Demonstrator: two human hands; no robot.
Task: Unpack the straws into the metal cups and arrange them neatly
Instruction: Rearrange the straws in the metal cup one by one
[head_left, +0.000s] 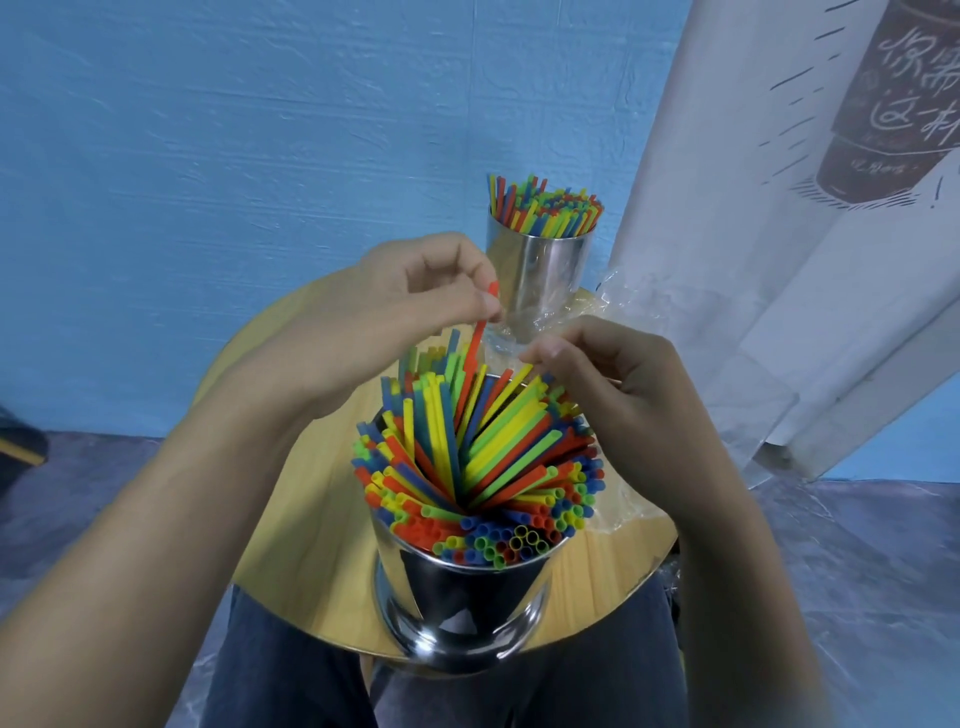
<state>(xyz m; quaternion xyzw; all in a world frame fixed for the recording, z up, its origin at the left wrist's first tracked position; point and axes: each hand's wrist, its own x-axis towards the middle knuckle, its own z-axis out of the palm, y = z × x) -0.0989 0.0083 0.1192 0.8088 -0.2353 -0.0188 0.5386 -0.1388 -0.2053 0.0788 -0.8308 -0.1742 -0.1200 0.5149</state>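
A shiny metal cup (462, 608) stands at the near edge of a small round wooden table (322, 493), packed with coloured straws (483, 457) that fan outward. My left hand (410, 306) pinches one red straw (480, 332) above the cup, its lower end among the others. My right hand (602, 379) hovers at the cup's far right side, fingertips touching the tips of the straws. A second metal cup (540, 270) full of upright straws (545, 205) stands at the table's far edge.
Crumpled clear plastic wrapping (602, 306) lies beside the far cup and along the table's right side. A white printed cloth (810, 234) hangs at the right. A blue wall is behind; my knees are under the table.
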